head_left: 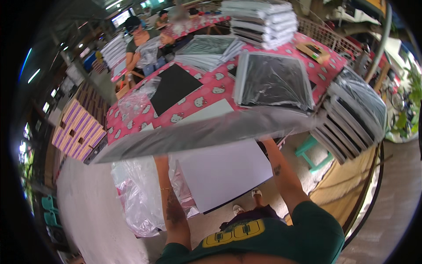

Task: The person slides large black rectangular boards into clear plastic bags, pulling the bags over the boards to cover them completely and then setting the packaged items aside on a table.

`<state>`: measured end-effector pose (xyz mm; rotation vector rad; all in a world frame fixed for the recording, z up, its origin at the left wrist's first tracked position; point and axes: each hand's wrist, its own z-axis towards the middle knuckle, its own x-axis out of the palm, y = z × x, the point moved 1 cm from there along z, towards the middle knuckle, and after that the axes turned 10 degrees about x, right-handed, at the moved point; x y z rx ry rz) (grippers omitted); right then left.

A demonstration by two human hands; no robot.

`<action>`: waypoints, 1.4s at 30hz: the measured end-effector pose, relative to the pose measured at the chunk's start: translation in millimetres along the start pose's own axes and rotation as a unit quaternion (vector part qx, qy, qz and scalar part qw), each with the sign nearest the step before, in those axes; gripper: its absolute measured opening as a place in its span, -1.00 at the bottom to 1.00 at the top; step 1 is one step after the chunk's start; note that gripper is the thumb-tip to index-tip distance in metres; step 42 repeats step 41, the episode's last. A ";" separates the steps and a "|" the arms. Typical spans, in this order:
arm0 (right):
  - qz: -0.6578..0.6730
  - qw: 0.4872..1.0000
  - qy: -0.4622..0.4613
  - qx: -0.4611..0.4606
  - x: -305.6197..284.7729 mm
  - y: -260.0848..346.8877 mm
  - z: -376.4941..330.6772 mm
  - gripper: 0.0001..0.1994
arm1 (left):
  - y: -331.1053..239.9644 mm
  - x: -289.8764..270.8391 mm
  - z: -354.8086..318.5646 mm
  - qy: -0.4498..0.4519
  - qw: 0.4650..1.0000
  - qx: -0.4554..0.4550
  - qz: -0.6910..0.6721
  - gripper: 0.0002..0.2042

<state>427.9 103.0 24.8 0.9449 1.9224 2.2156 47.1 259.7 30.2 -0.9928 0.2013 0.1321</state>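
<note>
A long dark sheet in clear plastic point(206, 134), smeared by motion, is raised edge-on across the front of the table. My left hand point(161, 159) meets its lower edge on the left side, and my right hand point(267, 142) meets it toward the right end. Both hands seem to hold it, though the sheet hides most of their fingers. Below it, between my forearms, is a large white board point(226, 174) with a dark edge. Crumpled clear plastic point(140, 193) hangs beside my left forearm.
On the pink patterned table point(211, 90) lie a black sheet point(176, 88), a wrapped stack point(277, 81) and a tall pile of wrapped packs point(261, 24). More wrapped packs point(347, 114) stand at right above a green stool point(314, 154). A co-worker point(140, 42) handles plastic at far left.
</note>
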 end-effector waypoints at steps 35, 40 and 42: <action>-0.790 0.578 -0.095 -0.182 -134.6 76.4 71.9 -0.29 | -26.4 392.8 40.8 0.158 0.834 -0.325 -0.416 -0.75; -0.811 0.553 -0.123 -0.147 -154.3 24.9 105.9 -0.43 | -65.2 285.6 5.7 0.186 0.953 -0.181 -0.156 -0.71; -0.805 0.562 -0.096 -0.162 -129.8 11.8 106.9 -0.43 | -47.8 248.6 -6.3 0.173 0.978 -0.092 -0.074 -0.73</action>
